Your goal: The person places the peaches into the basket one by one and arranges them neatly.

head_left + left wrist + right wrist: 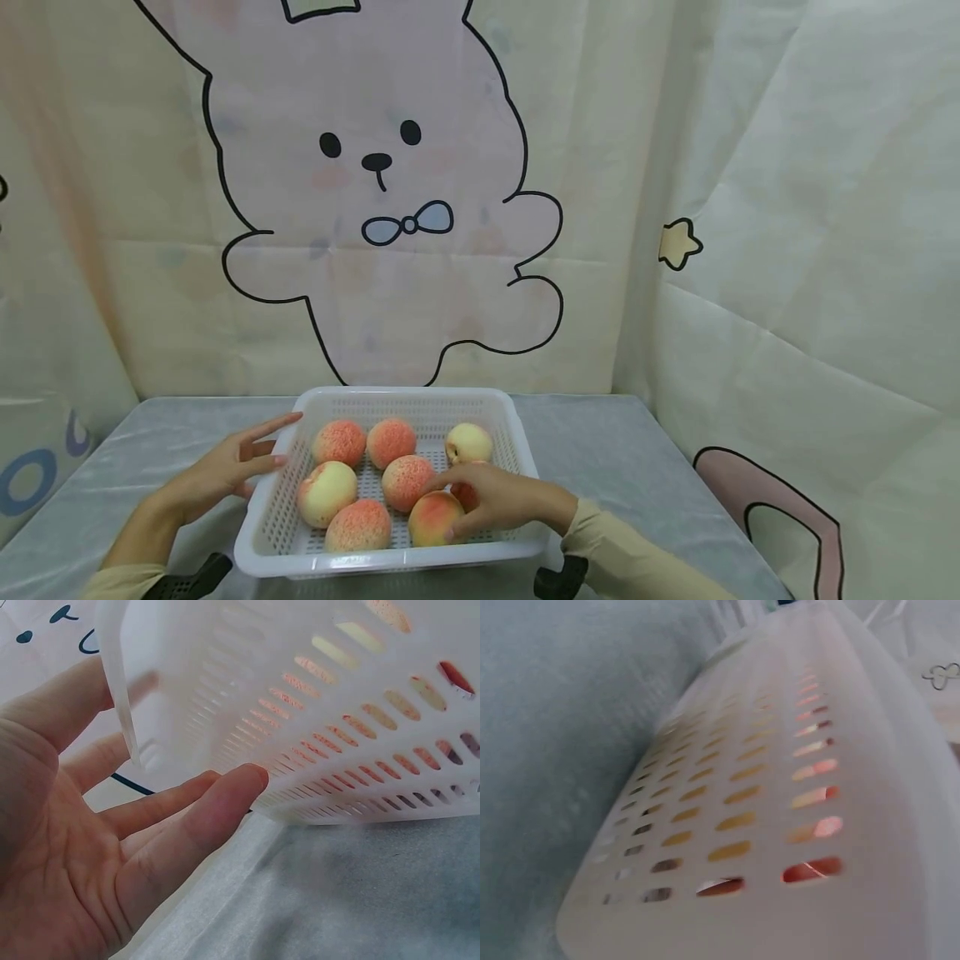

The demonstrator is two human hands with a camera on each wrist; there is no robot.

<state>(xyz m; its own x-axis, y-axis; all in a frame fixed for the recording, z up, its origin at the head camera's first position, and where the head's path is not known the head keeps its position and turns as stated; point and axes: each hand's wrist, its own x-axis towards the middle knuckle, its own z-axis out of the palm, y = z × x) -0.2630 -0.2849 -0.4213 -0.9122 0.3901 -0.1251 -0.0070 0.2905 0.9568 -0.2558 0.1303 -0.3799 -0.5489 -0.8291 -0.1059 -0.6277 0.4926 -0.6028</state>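
Note:
A white plastic basket (pixel 262 546) with slotted walls holds several peaches, some red-speckled, others pale yellow. Inside its front right part, my right hand (pixel 498 500) pinches a yellow-red peach (pixel 431 521) between thumb and fingers. Another red peach (pixel 465 495) shows partly beneath that hand. Behind it lies a pale yellow peach (pixel 468 443). My left hand (pixel 225 462) is at the basket's left side, its fairly straight fingers touching the rim; the left wrist view shows the thumb (pixel 225 806) by the outer wall. The right wrist view shows only the basket's outer wall (pixel 885 900), not the hand.
The basket stands on a table with a grey cloth (pixel 600 450). Behind hangs a pale curtain (pixel 585 317) printed with a cartoon animal. Another curtain (pixel 787 250) closes off the right side.

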